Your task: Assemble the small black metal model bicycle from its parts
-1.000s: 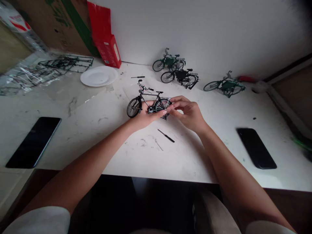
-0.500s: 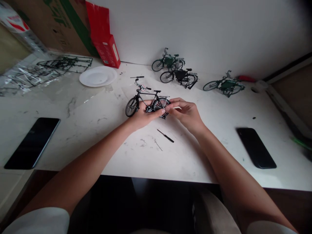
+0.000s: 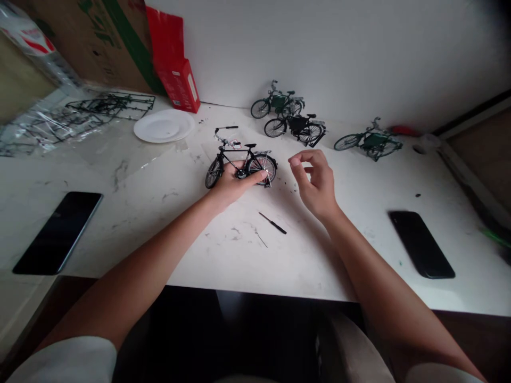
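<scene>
My left hand [image 3: 235,183] is closed around the lower frame of a black model bicycle [image 3: 241,159], its thumb lying over the rear wheel. The bicycle is upright, front wheel to the left, with a small stand below the rear wheel. My right hand [image 3: 315,178] is apart from it, just to the right, thumb and forefinger tips together in a pinch. Whatever may be between those tips is too small to make out. Nearer me on the table lie a small screwdriver [image 3: 273,223] and a thin metal pin [image 3: 261,239].
Three more model bicycles stand behind: a green one [image 3: 277,102], a black one [image 3: 297,125] and another green one [image 3: 371,140]. Phones lie at left [image 3: 58,234] and right [image 3: 422,244]. A white plate [image 3: 163,126], red box [image 3: 181,88] and black plastic sprues [image 3: 115,103] occupy the back left.
My right hand has come away from the rear wheel and moved right. The bicycle has turned slightly in my left hand, which still grips it.
</scene>
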{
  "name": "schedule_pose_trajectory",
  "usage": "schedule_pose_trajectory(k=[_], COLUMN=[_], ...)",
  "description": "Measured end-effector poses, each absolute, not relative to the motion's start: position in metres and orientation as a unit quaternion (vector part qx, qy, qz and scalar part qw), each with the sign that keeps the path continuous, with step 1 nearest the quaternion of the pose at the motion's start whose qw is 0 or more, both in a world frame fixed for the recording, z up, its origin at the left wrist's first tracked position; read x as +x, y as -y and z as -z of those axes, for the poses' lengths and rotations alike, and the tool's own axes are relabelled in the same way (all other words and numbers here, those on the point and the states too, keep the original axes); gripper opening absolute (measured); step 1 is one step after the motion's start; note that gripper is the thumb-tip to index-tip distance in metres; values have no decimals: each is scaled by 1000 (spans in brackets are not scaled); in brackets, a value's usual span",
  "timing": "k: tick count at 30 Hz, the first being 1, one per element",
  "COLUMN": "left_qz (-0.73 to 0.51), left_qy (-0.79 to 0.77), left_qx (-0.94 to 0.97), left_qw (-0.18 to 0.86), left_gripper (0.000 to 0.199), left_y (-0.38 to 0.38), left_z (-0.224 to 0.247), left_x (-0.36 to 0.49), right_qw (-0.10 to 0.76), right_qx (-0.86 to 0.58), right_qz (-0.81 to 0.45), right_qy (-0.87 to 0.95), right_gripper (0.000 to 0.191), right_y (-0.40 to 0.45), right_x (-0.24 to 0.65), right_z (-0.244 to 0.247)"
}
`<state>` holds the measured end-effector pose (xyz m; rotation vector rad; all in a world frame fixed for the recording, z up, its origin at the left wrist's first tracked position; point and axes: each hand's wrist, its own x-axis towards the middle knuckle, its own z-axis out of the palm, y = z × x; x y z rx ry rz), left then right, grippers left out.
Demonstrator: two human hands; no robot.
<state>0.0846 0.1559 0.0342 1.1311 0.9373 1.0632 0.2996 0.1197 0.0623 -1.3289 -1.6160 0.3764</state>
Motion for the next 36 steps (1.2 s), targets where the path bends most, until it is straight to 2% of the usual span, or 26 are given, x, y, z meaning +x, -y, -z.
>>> schedule_pose_trajectory(k=[2, 3, 6, 8, 10, 12, 14, 19, 23, 26, 29, 32, 36], left_qz=[-475, -481, -501, -516, -524, -522, -514, -499, -495, -495, -497, -503, -502], left_qy=[-396, -395, -407, -416, -421, -426, -428, -419, -426, -434, -438, -438, -442], left_qx=[478, 473, 460, 454, 456, 460, 466, 487, 493, 489, 485, 479, 483], left_qw=[624, 624, 609, 596, 584, 578, 578, 581, 574, 572, 570, 570, 565], left_gripper=[50, 50, 49, 48, 46, 45, 44, 43, 45, 46, 46, 47, 48], left_y=[-161, -165, -175, -181, -184, -185, -185, -183, -184, -183, -183, -184, -183], left_z=[-35, -35, -36, -35, -33, -31, -29, -27, -24, -23, -23, -21, -20], left_x=[83, 81, 76, 73, 71, 71, 71, 73, 72, 72, 72, 71, 71], right_qw=[426, 370, 143, 31, -19, -29, -18, 54, 94, 116, 142, 231, 436], right_qx=[-544, -538, -516, -530, -548, -552, -552, -539, -501, -478, -481, -485, -502], right_qz=[-179, -215, -324, -338, -338, -342, -321, -152, -48, -37, -86, -175, -186], right_qy=[700, 727, 780, 777, 765, 760, 770, 827, 859, 870, 861, 825, 724], right_gripper=[49, 51, 51, 45, 34, 20, 13, 7, 10, 14, 13, 15, 25], right_y=[-116, -114, -104, -99, -96, -94, -93, -91, -92, -94, -97, -102, -106], right_x=[304, 306, 308, 306, 304, 302, 303, 302, 296, 293, 293, 292, 287], right_z=[-70, -75, -89, -96, -99, -99, -98, -87, -75, -72, -73, -72, -65])
